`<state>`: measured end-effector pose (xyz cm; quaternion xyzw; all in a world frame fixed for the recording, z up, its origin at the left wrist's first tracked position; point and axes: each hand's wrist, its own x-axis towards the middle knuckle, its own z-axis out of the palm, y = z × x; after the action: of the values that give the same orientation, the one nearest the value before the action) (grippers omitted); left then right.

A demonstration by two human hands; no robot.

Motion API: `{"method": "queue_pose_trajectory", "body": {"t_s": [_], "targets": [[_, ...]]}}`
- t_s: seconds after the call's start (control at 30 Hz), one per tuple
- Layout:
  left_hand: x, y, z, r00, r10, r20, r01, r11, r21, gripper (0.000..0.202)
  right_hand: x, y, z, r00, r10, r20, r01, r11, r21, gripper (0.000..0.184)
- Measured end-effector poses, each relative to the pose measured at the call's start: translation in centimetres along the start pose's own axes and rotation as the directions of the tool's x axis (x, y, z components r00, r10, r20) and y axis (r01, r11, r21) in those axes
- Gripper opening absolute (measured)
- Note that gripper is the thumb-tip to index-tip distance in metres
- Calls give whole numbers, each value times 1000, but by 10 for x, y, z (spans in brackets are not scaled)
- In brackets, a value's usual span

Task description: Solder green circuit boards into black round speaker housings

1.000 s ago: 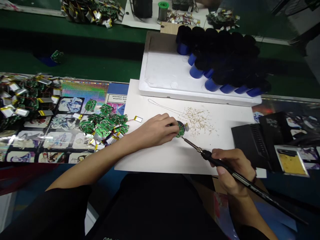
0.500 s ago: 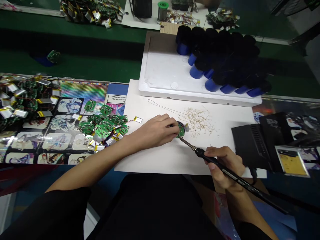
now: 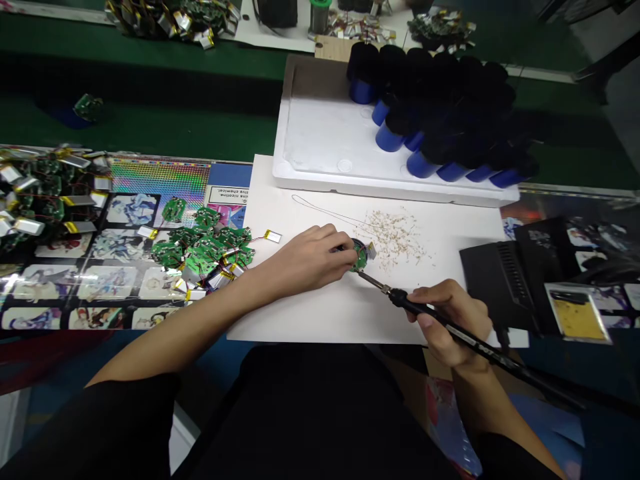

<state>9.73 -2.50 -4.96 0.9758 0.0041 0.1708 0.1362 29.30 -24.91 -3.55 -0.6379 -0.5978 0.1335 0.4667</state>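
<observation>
My left hand [image 3: 313, 257] pinches a small round green circuit board [image 3: 360, 255] against the white sheet [image 3: 320, 313]. My right hand [image 3: 450, 320] grips a black soldering iron [image 3: 425, 313] like a pen, its metal tip touching the board's lower edge. A small silver battery hangs off the board's right side. Just beyond the board lies a scatter of tiny pale wire clippings [image 3: 395, 233].
A pile of green boards with batteries [image 3: 205, 250] lies left of the sheet; more sit at far left [image 3: 35, 193]. A white foam tray [image 3: 325, 147] carries several blue cylinders [image 3: 440, 120]. A black soldering station [image 3: 505, 280] stands right. A thin wire [image 3: 320, 210] lies on the sheet.
My right hand has slid the soldering iron up and left, bringing the tip onto the board. My left hand has kept its hold on the board.
</observation>
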Motion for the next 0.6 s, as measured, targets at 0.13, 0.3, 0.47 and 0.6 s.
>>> {"method": "queue_pose_trajectory", "body": {"t_s": [0.13, 0.3, 0.47, 0.6], "targets": [[0, 1, 1, 1000, 0, 13, 0, 999, 42, 24, 3, -4, -3, 999, -11, 32, 12, 999, -31, 12], [0, 1, 2, 1000, 5, 13, -5, 998, 55, 23, 9, -7, -4, 996, -53, 65, 59, 994, -97, 10], [0, 1, 3, 1000, -3, 5, 2, 999, 44, 25, 9, -8, -4, 995, -65, 77, 73, 991, -111, 11], [0, 0, 3, 1000, -12, 16, 12, 1000, 9, 25, -3, -8, -14, 999, -43, -21, 41, 997, -69, 12]]}}
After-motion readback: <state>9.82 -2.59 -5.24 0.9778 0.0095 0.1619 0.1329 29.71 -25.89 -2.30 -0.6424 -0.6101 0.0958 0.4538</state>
